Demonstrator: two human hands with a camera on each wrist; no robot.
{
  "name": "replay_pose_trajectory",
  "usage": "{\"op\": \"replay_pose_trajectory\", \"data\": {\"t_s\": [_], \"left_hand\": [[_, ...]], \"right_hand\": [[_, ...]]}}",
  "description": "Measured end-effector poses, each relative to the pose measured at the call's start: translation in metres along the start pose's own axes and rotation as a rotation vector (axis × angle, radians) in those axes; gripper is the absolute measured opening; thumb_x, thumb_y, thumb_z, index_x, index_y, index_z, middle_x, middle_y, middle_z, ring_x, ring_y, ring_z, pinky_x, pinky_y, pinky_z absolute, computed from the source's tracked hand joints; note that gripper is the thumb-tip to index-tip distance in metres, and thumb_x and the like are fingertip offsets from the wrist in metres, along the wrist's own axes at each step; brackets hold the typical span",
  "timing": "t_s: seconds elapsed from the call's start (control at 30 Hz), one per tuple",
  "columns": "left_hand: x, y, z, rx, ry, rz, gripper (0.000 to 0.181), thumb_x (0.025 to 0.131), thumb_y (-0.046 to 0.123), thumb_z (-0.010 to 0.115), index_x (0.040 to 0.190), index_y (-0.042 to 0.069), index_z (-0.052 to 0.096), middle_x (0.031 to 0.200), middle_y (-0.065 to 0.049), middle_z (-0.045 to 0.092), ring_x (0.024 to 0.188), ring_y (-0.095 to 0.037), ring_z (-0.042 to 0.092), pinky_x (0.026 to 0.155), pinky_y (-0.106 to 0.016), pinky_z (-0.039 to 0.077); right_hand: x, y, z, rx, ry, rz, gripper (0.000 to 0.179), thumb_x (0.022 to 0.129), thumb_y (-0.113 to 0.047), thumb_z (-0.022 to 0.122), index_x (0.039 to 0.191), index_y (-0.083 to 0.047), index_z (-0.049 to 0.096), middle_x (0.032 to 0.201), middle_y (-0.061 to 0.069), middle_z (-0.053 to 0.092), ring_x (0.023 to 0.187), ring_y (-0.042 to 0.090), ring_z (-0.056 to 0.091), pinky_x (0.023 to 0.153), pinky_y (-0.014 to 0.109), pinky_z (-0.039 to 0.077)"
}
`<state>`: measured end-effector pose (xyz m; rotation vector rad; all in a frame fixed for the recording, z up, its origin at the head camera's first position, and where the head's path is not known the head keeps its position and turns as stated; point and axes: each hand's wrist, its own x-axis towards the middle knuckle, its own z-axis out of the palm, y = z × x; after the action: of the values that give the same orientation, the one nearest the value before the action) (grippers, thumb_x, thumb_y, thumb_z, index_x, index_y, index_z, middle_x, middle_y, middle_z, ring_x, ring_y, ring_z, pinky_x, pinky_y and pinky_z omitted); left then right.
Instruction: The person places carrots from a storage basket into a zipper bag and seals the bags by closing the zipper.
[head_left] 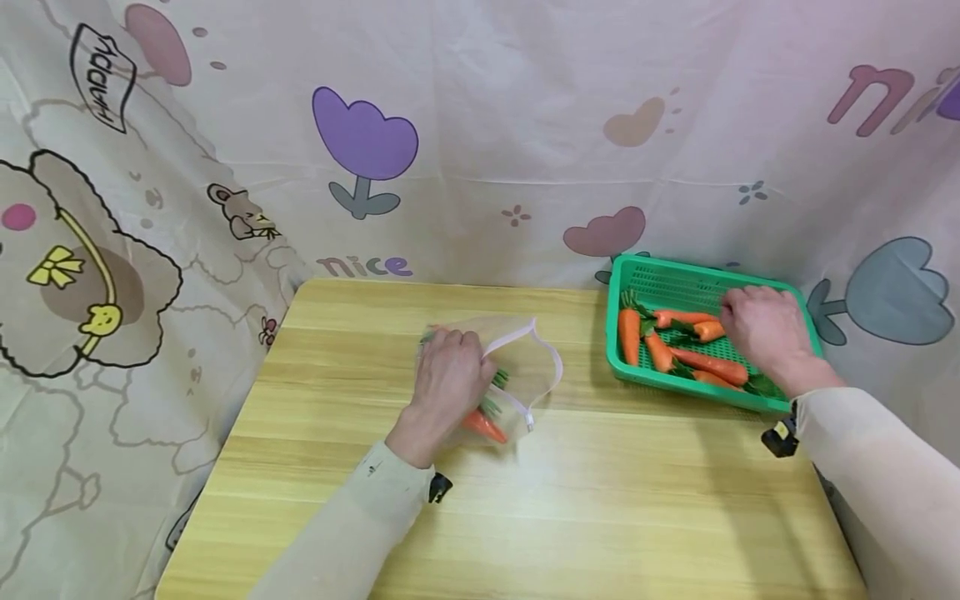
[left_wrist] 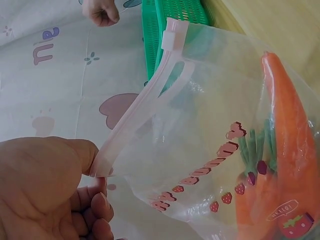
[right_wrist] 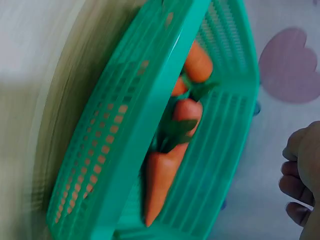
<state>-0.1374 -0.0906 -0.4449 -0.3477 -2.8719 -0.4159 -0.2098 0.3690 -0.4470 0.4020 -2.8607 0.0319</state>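
My left hand [head_left: 450, 375] pinches the rim of a clear zip bag [left_wrist: 200, 115] between thumb and fingers. The bag's pale pink zip strip [head_left: 560, 367] bows apart at the mouth, with the slider at one end. Inside the bag are orange carrots [left_wrist: 295, 135] with green stem tops. At the right, my right hand [head_left: 768, 333] hovers over the right part of a green basket [head_left: 705, 272]. Its fingers [right_wrist: 295, 190] are loosely curled, with nothing visible in them. Several carrots [head_left: 708, 364] with green tops lie in the basket.
The wooden table [head_left: 570, 517] carries the bag at its middle and the basket at its back right. A printed curtain [head_left: 487, 108] hangs along the back and left side. Small black devices [head_left: 780, 437] sit at both wrists.
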Motion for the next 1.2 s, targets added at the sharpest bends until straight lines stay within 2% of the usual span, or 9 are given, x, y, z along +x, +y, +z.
{"op": "replay_pose_trajectory", "data": {"t_s": [0.27, 0.4, 0.47, 0.53, 0.63, 0.8, 1.0, 1.2], "left_hand": [[0.0, 0.002, 0.003, -0.008, -0.004, 0.007, 0.022, 0.093, 0.018, 0.066, 0.076, 0.01, 0.055, 0.068, -0.003, 0.05, 0.076, -0.028, 0.05, 0.074, -0.04, 0.043], [-0.001, 0.002, 0.003, -0.011, -0.002, 0.011, 0.022, 0.093, 0.018, 0.066, 0.076, 0.01, 0.055, 0.068, -0.002, 0.05, 0.075, -0.028, 0.049, 0.073, -0.04, 0.043], [-0.001, 0.003, 0.003, -0.01, -0.003, 0.011, 0.021, 0.093, 0.017, 0.066, 0.076, 0.01, 0.056, 0.068, -0.002, 0.05, 0.075, -0.027, 0.049, 0.073, -0.039, 0.042], [0.0, 0.003, 0.003, -0.007, -0.004, 0.011, 0.02, 0.093, 0.018, 0.066, 0.077, 0.009, 0.056, 0.068, -0.002, 0.05, 0.074, -0.027, 0.048, 0.073, -0.039, 0.042], [0.0, 0.004, 0.003, -0.004, -0.005, 0.014, 0.02, 0.093, 0.018, 0.066, 0.078, 0.009, 0.057, 0.068, -0.002, 0.05, 0.072, -0.026, 0.047, 0.073, -0.039, 0.042], [0.0, 0.004, 0.004, -0.006, -0.021, 0.004, 0.019, 0.093, 0.018, 0.067, 0.079, 0.008, 0.058, 0.069, -0.003, 0.051, 0.072, -0.026, 0.047, 0.075, -0.04, 0.043], [0.0, 0.004, 0.006, 0.005, -0.033, -0.011, 0.018, 0.093, 0.019, 0.065, 0.08, 0.008, 0.059, 0.071, -0.004, 0.053, 0.075, -0.028, 0.048, 0.077, -0.04, 0.043], [-0.001, 0.002, 0.007, 0.006, -0.018, -0.014, 0.017, 0.093, 0.018, 0.065, 0.081, 0.007, 0.06, 0.071, -0.004, 0.054, 0.075, -0.028, 0.049, 0.076, -0.04, 0.044]], "right_hand": [[-0.019, 0.03, 0.017, -0.142, -0.23, -0.061, 0.02, 0.099, -0.012, 0.065, 0.112, 0.003, 0.067, 0.105, 0.021, 0.071, 0.093, 0.04, 0.06, 0.079, 0.058, 0.044], [-0.028, 0.043, 0.027, -0.205, -0.309, -0.137, 0.022, 0.094, -0.014, 0.071, 0.108, 0.001, 0.064, 0.105, 0.02, 0.069, 0.095, 0.04, 0.058, 0.079, 0.057, 0.044], [-0.032, 0.047, 0.032, -0.246, -0.338, -0.192, 0.025, 0.093, -0.013, 0.072, 0.112, 0.001, 0.064, 0.109, 0.019, 0.068, 0.099, 0.04, 0.059, 0.083, 0.06, 0.047], [-0.034, 0.051, 0.036, -0.275, -0.36, -0.243, 0.028, 0.093, -0.008, 0.073, 0.118, 0.001, 0.065, 0.116, 0.02, 0.067, 0.108, 0.043, 0.059, 0.09, 0.065, 0.047], [-0.038, 0.055, 0.042, -0.312, -0.397, -0.302, 0.041, 0.092, 0.0, 0.073, 0.133, 0.002, 0.064, 0.133, 0.024, 0.064, 0.124, 0.047, 0.056, 0.1, 0.072, 0.043], [-0.042, 0.062, 0.051, -0.315, -0.439, -0.323, 0.048, 0.09, 0.004, 0.074, 0.137, 0.002, 0.064, 0.143, 0.029, 0.06, 0.135, 0.051, 0.052, 0.105, 0.073, 0.041], [-0.044, 0.068, 0.063, -0.307, -0.465, -0.321, 0.044, 0.091, 0.008, 0.072, 0.134, 0.002, 0.064, 0.139, 0.027, 0.062, 0.132, 0.052, 0.052, 0.104, 0.072, 0.041], [-0.041, 0.07, 0.072, -0.314, -0.442, -0.308, 0.024, 0.095, -0.001, 0.07, 0.118, -0.003, 0.067, 0.125, 0.021, 0.066, 0.119, 0.046, 0.056, 0.091, 0.064, 0.046]]}}
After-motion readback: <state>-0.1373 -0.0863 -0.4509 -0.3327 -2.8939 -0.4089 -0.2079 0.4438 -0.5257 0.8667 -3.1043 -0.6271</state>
